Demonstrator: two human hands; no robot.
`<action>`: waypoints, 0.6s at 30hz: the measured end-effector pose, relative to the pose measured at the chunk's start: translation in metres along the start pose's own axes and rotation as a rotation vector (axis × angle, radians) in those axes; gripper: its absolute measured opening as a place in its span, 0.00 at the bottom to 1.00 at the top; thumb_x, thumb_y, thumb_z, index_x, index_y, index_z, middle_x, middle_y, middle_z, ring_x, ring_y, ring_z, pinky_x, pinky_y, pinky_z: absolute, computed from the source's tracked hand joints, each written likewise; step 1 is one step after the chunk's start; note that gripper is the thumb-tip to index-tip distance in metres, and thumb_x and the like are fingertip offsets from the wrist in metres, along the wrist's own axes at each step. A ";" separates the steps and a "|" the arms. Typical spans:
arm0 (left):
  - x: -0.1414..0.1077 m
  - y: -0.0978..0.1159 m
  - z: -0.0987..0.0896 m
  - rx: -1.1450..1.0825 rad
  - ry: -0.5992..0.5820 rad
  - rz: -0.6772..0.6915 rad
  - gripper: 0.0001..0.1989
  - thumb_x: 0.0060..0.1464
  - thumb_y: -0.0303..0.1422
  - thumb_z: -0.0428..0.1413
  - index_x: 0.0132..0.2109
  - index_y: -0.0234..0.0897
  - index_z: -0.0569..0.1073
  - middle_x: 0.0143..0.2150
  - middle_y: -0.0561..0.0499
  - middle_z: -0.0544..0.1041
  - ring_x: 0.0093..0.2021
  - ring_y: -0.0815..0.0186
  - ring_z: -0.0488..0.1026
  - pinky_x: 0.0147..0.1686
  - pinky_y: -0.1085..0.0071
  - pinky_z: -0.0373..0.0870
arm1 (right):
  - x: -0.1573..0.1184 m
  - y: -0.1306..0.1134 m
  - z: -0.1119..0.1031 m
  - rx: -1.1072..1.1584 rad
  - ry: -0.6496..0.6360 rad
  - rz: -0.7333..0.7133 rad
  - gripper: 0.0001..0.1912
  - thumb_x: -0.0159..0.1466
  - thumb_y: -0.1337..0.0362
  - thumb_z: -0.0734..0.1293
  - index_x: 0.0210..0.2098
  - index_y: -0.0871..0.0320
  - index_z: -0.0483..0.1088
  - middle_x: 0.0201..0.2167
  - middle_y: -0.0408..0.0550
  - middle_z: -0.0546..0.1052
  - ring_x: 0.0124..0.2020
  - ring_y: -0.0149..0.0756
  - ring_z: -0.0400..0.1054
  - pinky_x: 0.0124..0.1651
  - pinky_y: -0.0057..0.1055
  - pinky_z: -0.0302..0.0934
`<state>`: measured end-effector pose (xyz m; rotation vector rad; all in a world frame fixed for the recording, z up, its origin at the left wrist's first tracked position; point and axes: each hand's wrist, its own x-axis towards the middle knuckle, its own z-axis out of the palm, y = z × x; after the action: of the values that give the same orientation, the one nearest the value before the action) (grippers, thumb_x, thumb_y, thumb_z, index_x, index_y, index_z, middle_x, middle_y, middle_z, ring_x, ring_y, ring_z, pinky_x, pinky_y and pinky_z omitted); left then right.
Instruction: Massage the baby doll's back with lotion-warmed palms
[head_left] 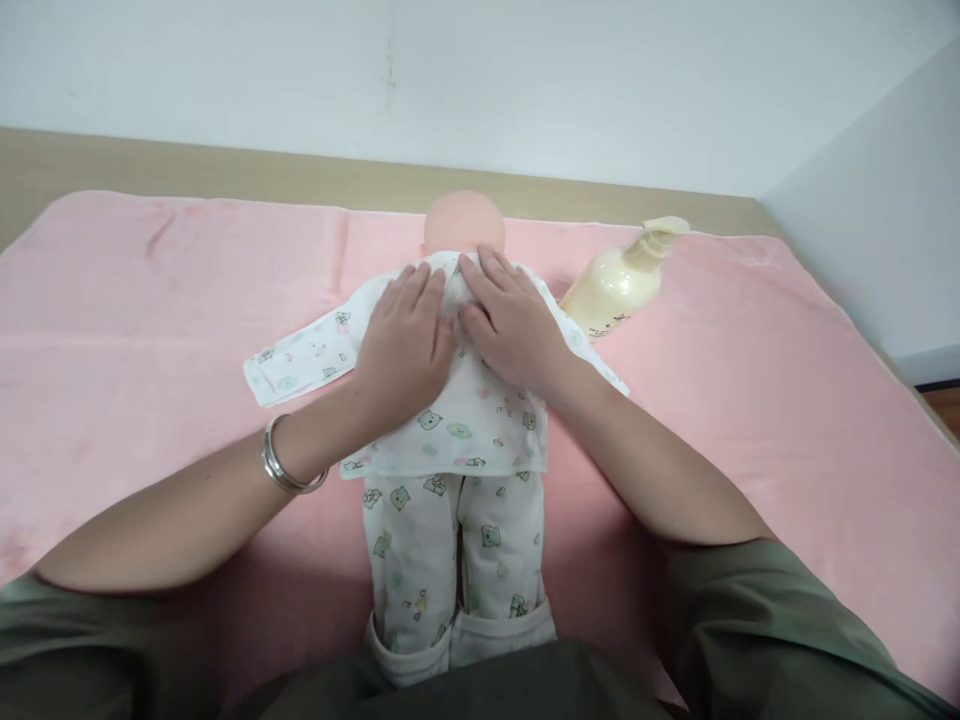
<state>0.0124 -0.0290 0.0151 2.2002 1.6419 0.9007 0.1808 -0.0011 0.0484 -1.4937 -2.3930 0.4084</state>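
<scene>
Left hand and right hand flat on shirt of doll, mid-blanket, grasping nothing; uneven pressure could ruck fabric, rightward sweep could knock bottle, far right.

Scuffed white wall behind a pale wood tabletop

The left hand and right hand apparently press the shirt.

Left hand, right hand palm-down
</scene>
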 end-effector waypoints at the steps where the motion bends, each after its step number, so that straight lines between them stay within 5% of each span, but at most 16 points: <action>1: -0.004 0.005 -0.001 0.025 -0.017 0.026 0.31 0.70 0.37 0.42 0.74 0.28 0.62 0.78 0.34 0.60 0.81 0.46 0.53 0.81 0.42 0.48 | 0.004 0.003 -0.001 0.011 -0.004 0.010 0.35 0.74 0.62 0.54 0.79 0.62 0.50 0.81 0.54 0.48 0.83 0.50 0.40 0.83 0.58 0.40; 5: -0.008 0.011 -0.005 0.071 -0.063 0.052 0.32 0.68 0.34 0.42 0.74 0.24 0.59 0.79 0.31 0.58 0.81 0.45 0.50 0.81 0.42 0.47 | 0.001 -0.002 -0.001 -0.042 0.015 0.026 0.35 0.75 0.63 0.53 0.78 0.67 0.50 0.80 0.58 0.50 0.82 0.52 0.43 0.83 0.58 0.41; 12: 0.017 -0.012 -0.005 -0.020 -0.087 -0.045 0.32 0.67 0.35 0.41 0.73 0.26 0.63 0.76 0.35 0.64 0.79 0.50 0.57 0.81 0.48 0.49 | -0.040 -0.038 0.012 -0.204 0.060 -0.061 0.33 0.75 0.65 0.56 0.77 0.70 0.54 0.79 0.65 0.51 0.81 0.64 0.42 0.81 0.62 0.45; 18: 0.018 -0.014 -0.003 -0.054 -0.036 -0.082 0.30 0.67 0.35 0.43 0.72 0.30 0.66 0.75 0.36 0.66 0.77 0.49 0.61 0.80 0.49 0.53 | -0.029 -0.030 0.008 -0.098 0.043 -0.075 0.33 0.73 0.65 0.57 0.76 0.68 0.57 0.79 0.56 0.54 0.82 0.55 0.44 0.84 0.55 0.41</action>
<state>0.0034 -0.0081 0.0156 2.0854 1.6584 0.8687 0.1658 -0.0408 0.0501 -1.4317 -2.4589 0.2432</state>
